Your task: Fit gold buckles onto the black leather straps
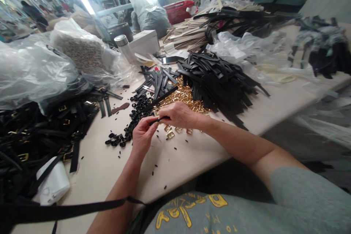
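A: What have the hands got?
B: A thin black strap (159, 120), held above the worktop (104, 168): the left hand (142, 130) pinches one end, the right hand (177, 115) grips the other.
A: And close by?
B: A few loose gold buckles (170, 135) near the right hand, a heap of gold buckles (189, 97) beyond it, and black loops (137, 113) spilling past the left hand. A long strip (162, 98) lies across loops and gold.
A: Anything in the way?
B: A big stack of black strips (219, 80) crowds the heap's right side. Leftward there's a brown piece (120, 108), then a tangle of buckled straps (30, 139) with a white object (53, 186) (I can't tell what it is) at its near edge. A black band (82, 206) crosses in front of the left forearm (122, 181).
A: Farther back?
B: A phone (175, 59), a flask (124, 46) beside a white box (145, 44), a bulging clear bag (79, 51), and a red basket (178, 12) behind.
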A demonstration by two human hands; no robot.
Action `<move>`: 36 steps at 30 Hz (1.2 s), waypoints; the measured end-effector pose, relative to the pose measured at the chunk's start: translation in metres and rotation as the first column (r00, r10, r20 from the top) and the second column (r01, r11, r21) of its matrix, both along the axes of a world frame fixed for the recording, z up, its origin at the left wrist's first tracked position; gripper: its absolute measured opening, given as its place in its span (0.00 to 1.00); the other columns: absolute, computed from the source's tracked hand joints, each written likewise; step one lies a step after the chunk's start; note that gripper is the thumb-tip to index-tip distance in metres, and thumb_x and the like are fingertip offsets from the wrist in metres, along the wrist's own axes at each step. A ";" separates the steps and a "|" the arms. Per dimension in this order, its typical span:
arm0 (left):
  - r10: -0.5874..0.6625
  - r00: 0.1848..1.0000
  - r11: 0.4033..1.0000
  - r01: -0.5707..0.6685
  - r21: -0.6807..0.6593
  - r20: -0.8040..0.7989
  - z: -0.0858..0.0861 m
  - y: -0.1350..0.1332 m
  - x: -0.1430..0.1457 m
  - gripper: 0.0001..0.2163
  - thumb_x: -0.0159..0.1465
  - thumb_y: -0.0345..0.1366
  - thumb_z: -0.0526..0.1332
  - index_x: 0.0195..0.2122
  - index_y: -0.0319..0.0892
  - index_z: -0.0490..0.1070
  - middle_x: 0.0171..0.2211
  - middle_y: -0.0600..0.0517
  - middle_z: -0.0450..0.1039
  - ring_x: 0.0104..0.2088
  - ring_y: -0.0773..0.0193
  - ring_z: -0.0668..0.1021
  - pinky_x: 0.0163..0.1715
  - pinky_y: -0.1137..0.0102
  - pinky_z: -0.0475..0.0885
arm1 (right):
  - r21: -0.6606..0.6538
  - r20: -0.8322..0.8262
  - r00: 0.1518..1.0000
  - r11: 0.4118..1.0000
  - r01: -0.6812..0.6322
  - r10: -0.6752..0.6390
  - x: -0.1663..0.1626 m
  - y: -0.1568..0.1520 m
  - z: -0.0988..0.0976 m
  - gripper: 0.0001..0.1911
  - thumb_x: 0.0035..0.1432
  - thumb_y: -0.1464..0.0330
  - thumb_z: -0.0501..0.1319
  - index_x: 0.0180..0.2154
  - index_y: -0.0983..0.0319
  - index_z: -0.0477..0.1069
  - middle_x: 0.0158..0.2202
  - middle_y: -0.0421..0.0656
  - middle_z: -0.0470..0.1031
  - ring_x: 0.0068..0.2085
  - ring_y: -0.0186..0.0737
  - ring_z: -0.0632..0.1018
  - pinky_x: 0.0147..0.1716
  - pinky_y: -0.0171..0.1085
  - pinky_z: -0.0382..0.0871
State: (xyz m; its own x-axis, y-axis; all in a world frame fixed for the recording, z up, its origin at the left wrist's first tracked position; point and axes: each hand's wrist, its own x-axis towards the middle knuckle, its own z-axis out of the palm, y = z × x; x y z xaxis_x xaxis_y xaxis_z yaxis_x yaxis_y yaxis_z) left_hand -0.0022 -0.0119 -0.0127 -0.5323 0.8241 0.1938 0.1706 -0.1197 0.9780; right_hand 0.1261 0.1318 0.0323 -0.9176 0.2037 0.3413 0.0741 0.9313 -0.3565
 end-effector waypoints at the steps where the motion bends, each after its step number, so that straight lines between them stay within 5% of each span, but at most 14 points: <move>1: 0.019 0.994 1.000 -0.016 0.026 -0.107 -0.001 0.000 0.000 0.09 0.58 0.40 0.68 0.38 0.43 0.78 0.40 0.47 0.75 0.41 0.59 0.77 0.40 0.67 0.73 | 0.019 0.012 1.000 1.000 -0.007 0.007 0.000 -0.001 0.000 0.08 0.59 0.67 0.59 0.30 0.63 0.73 0.29 0.41 0.73 0.28 0.32 0.67 0.27 0.34 0.48; 7: 0.077 0.912 0.996 -0.057 0.062 -0.403 0.001 0.000 -0.003 0.04 0.61 0.38 0.65 0.34 0.44 0.77 0.39 0.49 0.73 0.39 0.61 0.75 0.41 0.66 0.71 | 0.063 0.072 0.997 0.998 -0.019 0.015 -0.001 -0.005 -0.003 0.09 0.60 0.65 0.58 0.32 0.63 0.73 0.31 0.42 0.75 0.29 0.33 0.68 0.27 0.35 0.47; 11: 0.135 0.928 0.984 -0.083 0.160 -0.346 0.016 -0.007 -0.003 0.04 0.59 0.38 0.66 0.31 0.44 0.76 0.36 0.49 0.73 0.38 0.60 0.75 0.42 0.65 0.70 | 0.084 0.075 0.995 0.994 0.066 -0.072 -0.002 0.003 -0.002 0.07 0.59 0.67 0.59 0.31 0.63 0.73 0.31 0.41 0.75 0.29 0.33 0.67 0.27 0.35 0.46; 13: -0.106 0.966 0.985 0.135 0.109 -0.236 0.022 -0.012 -0.003 0.10 0.59 0.43 0.66 0.27 0.43 0.76 0.32 0.47 0.74 0.36 0.58 0.75 0.40 0.63 0.71 | 0.093 0.053 0.990 0.988 0.124 -0.129 0.000 0.009 0.000 0.07 0.58 0.68 0.59 0.30 0.63 0.73 0.30 0.41 0.74 0.28 0.33 0.67 0.27 0.35 0.46; 15: -0.398 0.910 0.917 0.394 -0.059 -0.113 0.024 -0.015 -0.004 0.17 0.60 0.49 0.63 0.23 0.41 0.76 0.28 0.45 0.74 0.31 0.57 0.76 0.36 0.63 0.72 | 0.086 0.028 0.990 0.987 0.136 -0.138 0.002 0.013 0.003 0.07 0.57 0.68 0.59 0.29 0.64 0.72 0.29 0.41 0.74 0.28 0.33 0.67 0.27 0.35 0.47; 16: -0.447 0.894 0.888 0.438 -0.141 -0.039 0.023 -0.015 -0.004 0.19 0.61 0.51 0.62 0.23 0.40 0.76 0.26 0.44 0.74 0.30 0.57 0.76 0.34 0.63 0.72 | 0.078 0.012 0.992 0.989 0.126 -0.127 0.003 0.014 0.004 0.07 0.57 0.68 0.60 0.29 0.64 0.72 0.29 0.41 0.74 0.28 0.33 0.67 0.27 0.35 0.47; 19: -0.172 0.962 0.942 0.224 -0.251 0.211 0.014 -0.009 -0.009 0.22 0.58 0.56 0.63 0.29 0.38 0.77 0.27 0.45 0.75 0.26 0.61 0.76 0.28 0.68 0.72 | 0.061 -0.031 0.997 0.996 0.067 -0.065 0.004 0.012 0.005 0.07 0.58 0.68 0.60 0.30 0.63 0.73 0.29 0.40 0.74 0.29 0.32 0.68 0.28 0.34 0.49; 22: 0.080 0.913 0.968 0.025 -0.251 0.401 0.007 -0.001 -0.014 0.24 0.50 0.56 0.69 0.32 0.37 0.75 0.27 0.46 0.76 0.24 0.65 0.76 0.25 0.72 0.71 | 0.061 -0.042 0.999 0.998 0.009 -0.007 0.003 0.008 0.002 0.07 0.58 0.67 0.60 0.31 0.63 0.73 0.29 0.40 0.74 0.29 0.32 0.69 0.28 0.34 0.49; 26: 0.098 0.871 0.972 0.019 -0.232 0.481 0.007 0.002 -0.011 0.22 0.43 0.49 0.75 0.29 0.38 0.73 0.24 0.50 0.74 0.21 0.69 0.74 0.23 0.75 0.69 | 0.050 -0.082 0.996 0.999 -0.014 0.019 0.001 0.004 -0.004 0.06 0.59 0.66 0.61 0.34 0.62 0.74 0.32 0.39 0.76 0.31 0.33 0.72 0.29 0.33 0.53; 30: 0.075 0.866 0.980 0.028 -0.196 0.495 0.006 0.002 -0.006 0.19 0.47 0.49 0.73 0.27 0.38 0.72 0.23 0.51 0.73 0.21 0.70 0.73 0.22 0.76 0.68 | 0.059 -0.148 0.989 0.998 -0.016 0.025 0.000 -0.001 -0.008 0.10 0.59 0.62 0.63 0.41 0.60 0.74 0.36 0.40 0.77 0.33 0.34 0.74 0.29 0.33 0.56; 36: 0.037 0.857 0.987 0.048 -0.151 0.514 0.000 0.002 -0.006 0.18 0.50 0.48 0.72 0.28 0.38 0.72 0.23 0.51 0.72 0.21 0.71 0.72 0.22 0.77 0.67 | 0.002 -0.181 0.983 1.000 -0.023 0.023 -0.004 -0.007 -0.017 0.09 0.60 0.62 0.62 0.39 0.61 0.73 0.36 0.40 0.76 0.35 0.34 0.75 0.31 0.32 0.60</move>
